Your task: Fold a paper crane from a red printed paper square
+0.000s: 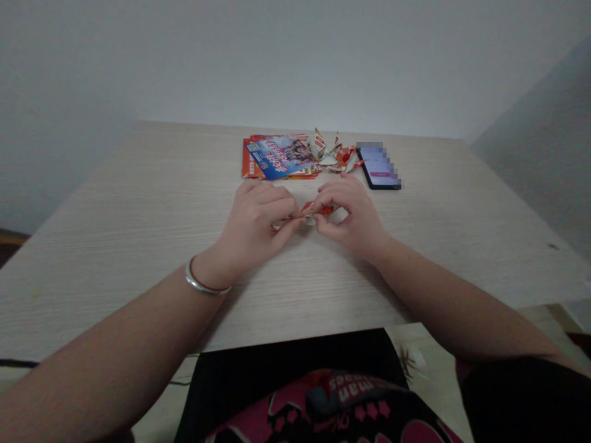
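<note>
Between the fingers [282,209] — folded paper [308,207]

"Shirt [351,400], bottom centre: there's 'man', in pale letters!"
"The line beside it? Too blurred to call. Up top centre, folded paper [319,141] showing what looks like '00'!"
"Blue leaflet [277,159] alongside: bold lettering, a code square, no legible words."
"And the phone [379,166], upper right of centre: unreadable!"

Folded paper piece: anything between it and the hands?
Nothing visible. The left hand and right hand both pinch the folded paper piece directly. The leaflet stack, crumpled-looking paper shapes and phone lie beyond the hands, not in between.
</note>
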The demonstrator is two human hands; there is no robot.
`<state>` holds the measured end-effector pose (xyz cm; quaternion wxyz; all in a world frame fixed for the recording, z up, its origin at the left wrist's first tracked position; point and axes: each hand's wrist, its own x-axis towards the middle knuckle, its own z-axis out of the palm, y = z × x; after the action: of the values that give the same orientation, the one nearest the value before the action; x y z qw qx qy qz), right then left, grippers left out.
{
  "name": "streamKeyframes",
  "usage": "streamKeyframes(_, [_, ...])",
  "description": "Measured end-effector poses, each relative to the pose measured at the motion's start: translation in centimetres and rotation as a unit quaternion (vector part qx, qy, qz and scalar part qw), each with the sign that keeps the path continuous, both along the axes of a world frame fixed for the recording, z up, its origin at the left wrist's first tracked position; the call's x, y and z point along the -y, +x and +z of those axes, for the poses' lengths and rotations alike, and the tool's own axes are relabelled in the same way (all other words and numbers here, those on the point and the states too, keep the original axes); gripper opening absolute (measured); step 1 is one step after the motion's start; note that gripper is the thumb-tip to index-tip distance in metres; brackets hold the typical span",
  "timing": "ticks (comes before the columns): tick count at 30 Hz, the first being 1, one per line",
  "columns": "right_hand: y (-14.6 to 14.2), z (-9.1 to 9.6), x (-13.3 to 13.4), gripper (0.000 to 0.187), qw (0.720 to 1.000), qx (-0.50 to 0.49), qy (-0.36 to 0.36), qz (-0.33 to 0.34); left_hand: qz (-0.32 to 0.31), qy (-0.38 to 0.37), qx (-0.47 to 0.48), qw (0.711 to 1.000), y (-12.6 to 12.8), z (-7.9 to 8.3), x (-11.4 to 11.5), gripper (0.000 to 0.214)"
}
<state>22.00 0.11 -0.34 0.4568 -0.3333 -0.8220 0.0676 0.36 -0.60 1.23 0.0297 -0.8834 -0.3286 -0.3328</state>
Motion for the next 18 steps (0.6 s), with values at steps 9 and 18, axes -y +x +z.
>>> streamKeyframes(9, [0.41, -0.06, -0.26, 0.011, 1.000, 0.012, 0.008, -0.005, -0.008, 0.010, 0.000, 1.000, -0.04, 0.19, -0.06, 0.024])
streamKeyframes(18, [0.81, 0.19, -0.72, 0.014, 0.999, 0.019, 0.044, 0.019, 0.001, 0.004, -0.004, 1.000, -0.14, 0.35, -0.15, 0.025])
